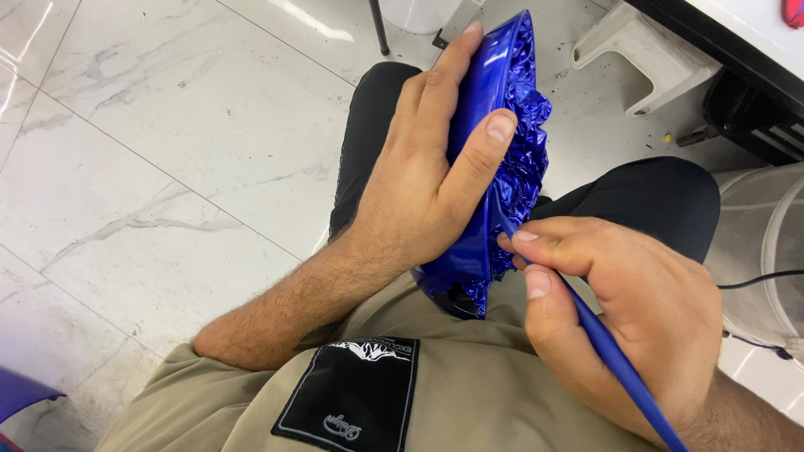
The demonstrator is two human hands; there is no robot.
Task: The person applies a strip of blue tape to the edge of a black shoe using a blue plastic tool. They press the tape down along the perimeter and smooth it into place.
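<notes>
Clamped flat by left hand, shiny crinkled blue foil balloon; right hand pinches thin blue tube at its edge, mid-frame, apparently seating it; steadiness needed.

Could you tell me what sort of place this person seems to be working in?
Probably an indoor workshop or small work area, though that is a guess. The floor is glossy white marble-look tile, a white plastic stool lies tipped by a dark-edged worktable, and a translucent container with cables stands close by.
</notes>
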